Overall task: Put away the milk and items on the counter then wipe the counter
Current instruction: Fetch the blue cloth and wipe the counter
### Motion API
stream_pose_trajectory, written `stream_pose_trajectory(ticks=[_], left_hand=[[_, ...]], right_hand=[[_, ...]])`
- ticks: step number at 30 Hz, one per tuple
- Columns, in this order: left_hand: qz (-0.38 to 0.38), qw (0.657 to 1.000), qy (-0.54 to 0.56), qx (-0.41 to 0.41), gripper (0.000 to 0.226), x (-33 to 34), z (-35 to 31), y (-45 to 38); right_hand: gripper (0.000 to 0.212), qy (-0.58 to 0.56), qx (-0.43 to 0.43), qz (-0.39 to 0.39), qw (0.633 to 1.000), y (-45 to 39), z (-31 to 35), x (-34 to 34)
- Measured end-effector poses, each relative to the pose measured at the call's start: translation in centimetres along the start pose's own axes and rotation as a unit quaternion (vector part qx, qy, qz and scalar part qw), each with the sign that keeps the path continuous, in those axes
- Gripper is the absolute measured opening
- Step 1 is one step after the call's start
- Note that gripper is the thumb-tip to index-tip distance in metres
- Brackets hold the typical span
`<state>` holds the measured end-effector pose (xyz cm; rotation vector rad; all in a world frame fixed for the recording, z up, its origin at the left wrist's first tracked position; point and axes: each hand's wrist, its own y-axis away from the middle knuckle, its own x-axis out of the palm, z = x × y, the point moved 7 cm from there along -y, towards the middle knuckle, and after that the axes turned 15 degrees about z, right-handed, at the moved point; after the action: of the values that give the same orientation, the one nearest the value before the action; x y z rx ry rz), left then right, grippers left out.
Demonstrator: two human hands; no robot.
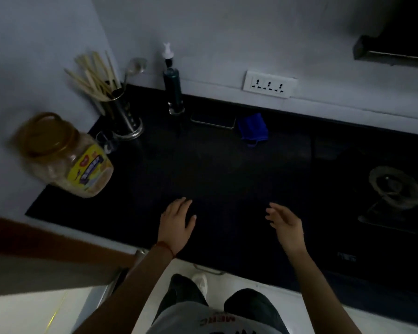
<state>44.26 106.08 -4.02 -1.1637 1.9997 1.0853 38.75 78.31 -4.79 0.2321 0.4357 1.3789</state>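
Both hands were empty and hovered low over the near part of the dark tabletop (227,165). The left hand (177,222) lay palm down with its fingers loosely spread, a red thread around the wrist; the right hand (285,225) was turned on edge, fingers relaxed and apart, holding nothing. The stretch between and ahead of them looked bare. No milk could be made out anywhere in view, so it was either stored already or out of sight. What remained sat along the edges: a plastic jar (68,157) with an amber lid and yellow label at the left end, blurred and seemingly tilted; a steel holder of wooden utensils (121,116) in the back corner; a dark pump bottle (173,90) against the wall; and a crumpled blue cloth (252,127) near the back, just right of a thin flat tray (212,121). A stove burner (393,186) stood at the far right. The next step was probably either to stow the jar or to begin wiping. To do it well, the jar would best be cleared first, gripped around its body rather than the lid, then the cloth fetched and drawn in overlapping strokes from the wall toward the front edge, skirting the holder and bottle.
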Motion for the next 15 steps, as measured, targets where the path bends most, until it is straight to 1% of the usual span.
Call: stream_pose_trajectory(ticks=[2, 3, 4, 5, 8, 11, 15], left_hand=[[0.041, 0.994, -0.099, 0.008, 0.057, 0.8, -0.1, -2.0], [0.067, 0.990, -0.126, 0.004, 0.056, 1.4, 0.2, -2.8], [0.076, 0.987, -0.139, -0.003, 0.053, 1.8, 0.5, -3.4], [0.077, 0.987, -0.143, -0.009, 0.052, 2.1, 0.9, -3.9], [0.078, 0.985, -0.151, -0.015, 0.061, 3.0, 1.9, -4.3], [0.068, 0.985, -0.159, -0.006, 0.061, 3.1, 2.2, -4.4], [0.073, 0.986, -0.148, -0.005, 0.059, 3.3, 2.3, -4.6]], right_hand=[[0.023, 0.002, 0.007, -0.014, 1.000, -1.4, 0.8, 0.0], [0.024, 0.007, 0.008, -0.017, 1.000, -2.3, 1.5, 0.1], [0.025, 0.013, 0.011, -0.021, 1.000, -3.4, 2.3, 0.1], [0.026, 0.022, 0.015, -0.027, 0.999, -4.6, 3.1, 0.0], [0.029, 0.061, 0.013, -0.042, 0.997, -9.0, 5.5, -0.5], [0.032, 0.090, 0.012, -0.046, 0.995, -13.6, 7.8, -1.0], [0.036, 0.139, 0.004, -0.065, 0.988, -19.5, 10.4, -1.6]])
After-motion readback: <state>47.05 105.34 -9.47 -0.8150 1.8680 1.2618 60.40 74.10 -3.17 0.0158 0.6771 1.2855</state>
